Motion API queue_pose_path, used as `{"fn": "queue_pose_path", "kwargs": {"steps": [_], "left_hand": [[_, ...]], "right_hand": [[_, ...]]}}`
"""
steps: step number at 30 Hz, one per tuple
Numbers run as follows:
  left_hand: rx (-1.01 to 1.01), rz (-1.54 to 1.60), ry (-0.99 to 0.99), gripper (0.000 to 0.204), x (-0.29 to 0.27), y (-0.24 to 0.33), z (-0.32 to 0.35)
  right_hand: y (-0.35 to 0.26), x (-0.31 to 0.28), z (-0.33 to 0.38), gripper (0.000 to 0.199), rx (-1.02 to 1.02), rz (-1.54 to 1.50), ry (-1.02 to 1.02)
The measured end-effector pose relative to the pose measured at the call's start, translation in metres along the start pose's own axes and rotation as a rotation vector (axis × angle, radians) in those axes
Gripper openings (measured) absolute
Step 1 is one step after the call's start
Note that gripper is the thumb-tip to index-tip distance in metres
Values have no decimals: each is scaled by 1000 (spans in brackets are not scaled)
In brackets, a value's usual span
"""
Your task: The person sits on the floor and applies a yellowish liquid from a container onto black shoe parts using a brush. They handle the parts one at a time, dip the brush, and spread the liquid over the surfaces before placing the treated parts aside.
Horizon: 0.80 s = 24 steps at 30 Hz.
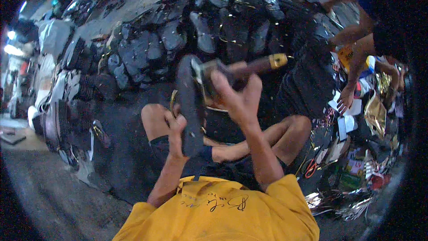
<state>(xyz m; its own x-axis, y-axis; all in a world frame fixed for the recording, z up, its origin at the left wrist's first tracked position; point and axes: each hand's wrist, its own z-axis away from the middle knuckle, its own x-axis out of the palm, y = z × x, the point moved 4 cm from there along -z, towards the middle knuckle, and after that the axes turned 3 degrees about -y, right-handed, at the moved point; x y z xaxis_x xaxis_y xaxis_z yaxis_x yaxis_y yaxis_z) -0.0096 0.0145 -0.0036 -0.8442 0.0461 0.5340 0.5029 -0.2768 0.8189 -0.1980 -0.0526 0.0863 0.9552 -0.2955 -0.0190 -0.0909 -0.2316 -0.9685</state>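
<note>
At the frame's centre we grip a dark shoe sole (189,107) in our closed left hand (175,129) while our right hand (236,96) clamps a hammer (249,67) above it, many soles (178,35) piled upper centre, seemingly mid-job.

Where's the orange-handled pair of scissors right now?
In the head view, the orange-handled scissors lie on the floor at lower right, just beyond the person's right knee, beside the shiny foil scraps.
</note>
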Motion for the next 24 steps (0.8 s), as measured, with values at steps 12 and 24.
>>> {"fn": "queue_pose_path", "kwargs": {"steps": [12,24], "left_hand": [[119,352,-8,51,8,0,-52],[384,-168,128,43,-3,8,-55]], "right_hand": [[2,7,34,27,-131,120,16],[-2,2,21,19,-116,77,99]]}}
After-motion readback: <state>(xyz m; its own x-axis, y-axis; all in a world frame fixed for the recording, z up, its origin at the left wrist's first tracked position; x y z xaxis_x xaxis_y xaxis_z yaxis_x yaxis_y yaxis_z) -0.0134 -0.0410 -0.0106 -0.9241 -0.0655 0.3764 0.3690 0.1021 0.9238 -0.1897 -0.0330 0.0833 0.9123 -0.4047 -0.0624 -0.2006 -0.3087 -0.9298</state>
